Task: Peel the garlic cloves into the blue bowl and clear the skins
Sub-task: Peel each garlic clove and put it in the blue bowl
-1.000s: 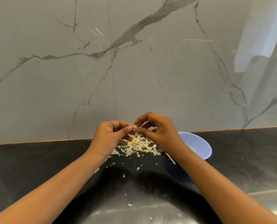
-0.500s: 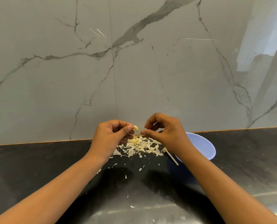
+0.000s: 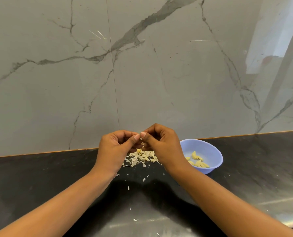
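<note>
My left hand (image 3: 115,149) and my right hand (image 3: 161,142) meet above the black counter, thumbs and fingertips pinched together round a small garlic clove (image 3: 141,138) that is almost wholly hidden between them. Under the hands lies a pile of pale garlic skins (image 3: 142,157). To the right stands the blue bowl (image 3: 215,156) with several peeled cloves (image 3: 197,161) inside; my right wrist covers its left rim.
Loose skin flakes (image 3: 144,179) are scattered over the black counter (image 3: 57,177) toward me. A grey marble wall (image 3: 142,74) rises right behind the pile and bowl. A bright reflection lies at the counter's right front.
The hands were a little apart half a second ago, the clove showing at my left fingertips; now they have closed together over it. The bowl's inside has come into view.
</note>
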Demonstrator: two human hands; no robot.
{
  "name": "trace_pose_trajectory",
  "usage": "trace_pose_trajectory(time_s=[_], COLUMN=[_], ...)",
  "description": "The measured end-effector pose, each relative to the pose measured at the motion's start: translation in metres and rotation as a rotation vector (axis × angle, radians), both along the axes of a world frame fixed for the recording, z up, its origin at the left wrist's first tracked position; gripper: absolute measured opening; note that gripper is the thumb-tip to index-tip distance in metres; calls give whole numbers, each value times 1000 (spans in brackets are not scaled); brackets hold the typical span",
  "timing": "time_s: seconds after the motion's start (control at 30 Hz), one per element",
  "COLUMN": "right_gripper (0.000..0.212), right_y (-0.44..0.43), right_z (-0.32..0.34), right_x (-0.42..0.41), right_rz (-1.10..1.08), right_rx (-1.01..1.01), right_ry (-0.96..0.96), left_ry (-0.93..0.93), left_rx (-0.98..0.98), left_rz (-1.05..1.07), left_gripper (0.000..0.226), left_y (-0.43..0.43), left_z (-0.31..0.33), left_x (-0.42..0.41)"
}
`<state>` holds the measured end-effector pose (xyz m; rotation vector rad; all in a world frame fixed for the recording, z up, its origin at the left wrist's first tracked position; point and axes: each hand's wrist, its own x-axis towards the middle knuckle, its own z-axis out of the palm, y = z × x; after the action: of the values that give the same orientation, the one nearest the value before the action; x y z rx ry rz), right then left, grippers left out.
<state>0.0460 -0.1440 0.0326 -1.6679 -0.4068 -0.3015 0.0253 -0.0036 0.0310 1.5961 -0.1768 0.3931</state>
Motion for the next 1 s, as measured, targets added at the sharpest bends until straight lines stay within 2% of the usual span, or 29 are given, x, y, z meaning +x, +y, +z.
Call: trace_pose_trajectory(time_s=[0.27,0.4,0.53,0.63,0.67,0.77,0.87,1.0], right_gripper=[20,28,30,7,5,11,17,25], right_y=[1,-2,-11,-19,-24,-51,-89,-120], right_z=[2,7,13,15,18,31,45,53], right_x=[-3,-2,0,-1,-3,-5,-7,-11], right_rz=[-111,-36,114,203,222,200,98,82], right_rx=[-16,134,242,190,184,184,44,-143], right_ry=[67,198,372,362,368,369,357,469], left_ry=[-87,-84,-111,-150,-155,-129,-77,18], left_rx=[118,114,143,236,252,279,347,428], left_rz=[69,81,76,80,74,77,56,-66], left_gripper=[15,5,10,7,7,12,24,38], left_y=[-7,-6,-5,-3,-2,6,22,35], left_z=[-1,-1,-2,-3,-3,-2,-2,-1], left_x=[-5,-4,-5,-4,-5,-1,9,15])
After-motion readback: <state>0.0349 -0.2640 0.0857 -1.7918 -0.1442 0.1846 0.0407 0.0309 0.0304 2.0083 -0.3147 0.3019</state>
